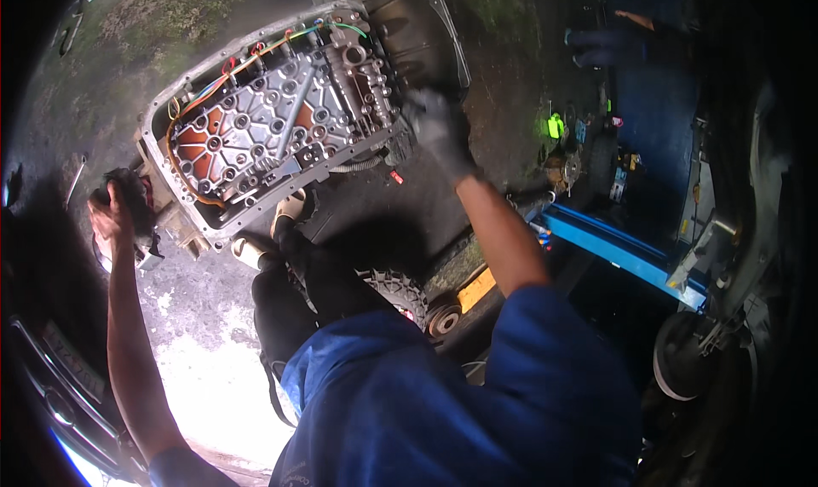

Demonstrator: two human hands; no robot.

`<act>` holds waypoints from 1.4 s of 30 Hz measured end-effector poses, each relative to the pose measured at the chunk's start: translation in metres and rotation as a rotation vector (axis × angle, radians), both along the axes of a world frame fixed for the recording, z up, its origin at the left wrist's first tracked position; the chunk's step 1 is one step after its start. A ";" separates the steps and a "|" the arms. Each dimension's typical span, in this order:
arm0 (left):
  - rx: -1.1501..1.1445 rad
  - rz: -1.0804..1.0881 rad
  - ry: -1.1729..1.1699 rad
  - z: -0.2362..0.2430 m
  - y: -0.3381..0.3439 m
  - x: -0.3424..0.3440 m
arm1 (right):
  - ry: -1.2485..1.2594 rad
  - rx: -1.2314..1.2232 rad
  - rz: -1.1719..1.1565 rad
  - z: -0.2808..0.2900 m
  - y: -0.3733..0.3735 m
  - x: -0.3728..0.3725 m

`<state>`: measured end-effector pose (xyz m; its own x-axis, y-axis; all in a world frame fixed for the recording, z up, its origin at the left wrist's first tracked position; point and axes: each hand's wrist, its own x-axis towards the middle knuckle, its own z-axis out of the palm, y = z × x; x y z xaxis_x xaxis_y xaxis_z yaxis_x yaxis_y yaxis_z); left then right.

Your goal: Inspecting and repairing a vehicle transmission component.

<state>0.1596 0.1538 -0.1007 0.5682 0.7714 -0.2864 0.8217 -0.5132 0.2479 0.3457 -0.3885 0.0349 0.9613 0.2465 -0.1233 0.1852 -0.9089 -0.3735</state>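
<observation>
An automatic transmission [281, 112] lies with its open side up, baring a silver valve body [256, 129] with orange-brown patches and coloured wires along the far edge. My left hand [111, 221], ungloved, curls its fingers over a dark piece [134, 201] at the narrow left end; whether that piece is cloth or part of the casing is unclear. At the opposite end, my right hand [437, 131] wears a grey glove. Its fingers bend against the casing beside the dark bell housing [417, 40], and the fingertips are partly hidden.
My sandalled feet [290, 210] stand close to the near side of the transmission. A knobby tyre [396, 295] is by my legs. Right of it runs a blue beam [626, 248]. A car front [64, 385] borders the lower left. Another person [609, 44] is at the far right.
</observation>
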 end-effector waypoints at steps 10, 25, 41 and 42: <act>0.003 -0.018 -0.010 0.001 0.001 -0.009 | -0.149 0.126 0.115 -0.015 0.000 -0.002; 0.051 -0.037 0.014 0.003 -0.013 0.012 | -0.170 -0.012 0.020 -0.031 -0.023 0.018; 0.142 -0.125 -0.142 -0.005 -0.008 -0.001 | -0.495 -0.346 0.282 -0.029 0.008 0.060; 0.158 -0.124 -0.162 -0.005 -0.007 -0.003 | -0.376 -0.318 0.234 -0.033 0.005 0.061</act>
<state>0.1569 0.1464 -0.1057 0.6901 0.7207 -0.0655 0.7059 -0.6504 0.2805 0.4064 -0.3832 0.0019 0.8774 0.4656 0.1155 0.4638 -0.8848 0.0440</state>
